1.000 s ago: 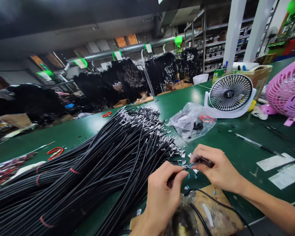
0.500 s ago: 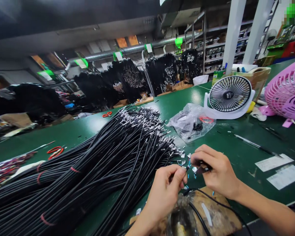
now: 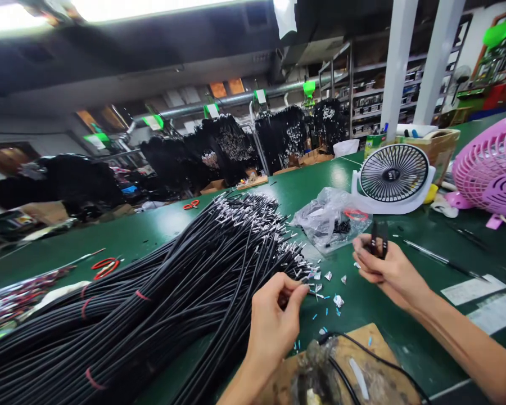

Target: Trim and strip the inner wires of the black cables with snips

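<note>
A large bundle of black cables with pale stripped ends lies across the green table. My left hand is closed in a pinch at the right side of the bundle, beside the cable ends; a thin wire end shows at its fingertips. To the right, my right hand is raised above the table, its fingers wrapped round a small black tool with two prongs pointing up. Small foil scraps and blue wire bits lie between the hands.
A brown board with a black cord and a dark device stands at the front. Behind are a clear plastic bag, a white fan and a pink fan. Red-handled scissors, a pen and paper slips lie about.
My right hand has moved right and away from my left hand, with the black tool now upright. My left hand has shifted slightly left. The view has tilted up a little.
</note>
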Tool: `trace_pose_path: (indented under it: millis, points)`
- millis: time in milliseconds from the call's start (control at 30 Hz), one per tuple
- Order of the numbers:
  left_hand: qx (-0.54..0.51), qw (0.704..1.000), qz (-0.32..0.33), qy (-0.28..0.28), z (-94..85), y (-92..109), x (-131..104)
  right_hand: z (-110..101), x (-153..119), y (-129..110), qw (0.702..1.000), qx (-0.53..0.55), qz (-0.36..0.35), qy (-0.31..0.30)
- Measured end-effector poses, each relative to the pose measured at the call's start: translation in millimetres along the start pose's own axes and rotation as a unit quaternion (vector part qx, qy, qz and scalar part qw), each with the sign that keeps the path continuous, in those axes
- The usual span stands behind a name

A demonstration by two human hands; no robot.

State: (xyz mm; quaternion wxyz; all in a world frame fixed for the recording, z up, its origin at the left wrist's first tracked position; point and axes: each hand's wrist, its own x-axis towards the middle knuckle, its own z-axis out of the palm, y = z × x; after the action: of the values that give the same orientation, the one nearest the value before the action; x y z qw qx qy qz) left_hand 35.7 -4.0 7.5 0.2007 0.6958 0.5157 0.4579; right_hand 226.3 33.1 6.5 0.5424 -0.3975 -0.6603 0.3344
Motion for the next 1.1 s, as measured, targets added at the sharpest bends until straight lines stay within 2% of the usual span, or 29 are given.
trace_pose_path:
  millis: [33,100,200,333,500,700,800,900,967,1033,1100]
  points:
    - [-0.01,1.0,-0.022,-0.012,-1.0,-2,2,-2,1,0,1.0,0.007,0.01,0.014]
    - [-0.017,0.999,-0.035,-0.034,-2.1,-4,3,-1,0,-1,1.0,-0.016,-0.013,0.023]
    - [-0.008,0.999,-0.013,-0.04,-1.9,-3,-1,7,-5,-4,0.997,-0.051,-0.053,-0.031]
    - [0.017,0.998,0.056,-0.022,-1.6,1,-7,15,-8,-4,0.997,-0.021,0.009,-0.079]
    - [0.043,0.987,0.152,0.005,-1.2,1,-9,13,-6,-4,0.989,0.022,0.076,-0.122]
    - [0.059,0.984,0.169,-0.015,-1.2,-1,-11,10,-8,-7,0.989,-0.028,0.011,-0.145]
    - [0.037,0.989,0.14,-0.038,-1.5,1,-10,12,-8,-6,0.981,0.07,0.054,-0.172]
    - [0.009,0.994,0.078,-0.075,0.5,2,-8,17,-10,-4,0.96,0.156,0.079,-0.218]
    - [-0.032,0.993,0.01,-0.114,2.9,1,-7,18,-12,-4,0.973,0.105,0.018,-0.206]
    - [-0.098,0.98,-0.067,-0.158,5.2,2,-6,18,-16,-2,0.985,-0.012,-0.091,-0.148]
    - [-0.161,0.96,-0.132,-0.189,6.3,4,-5,17,-20,-1,0.971,-0.125,-0.182,-0.093]
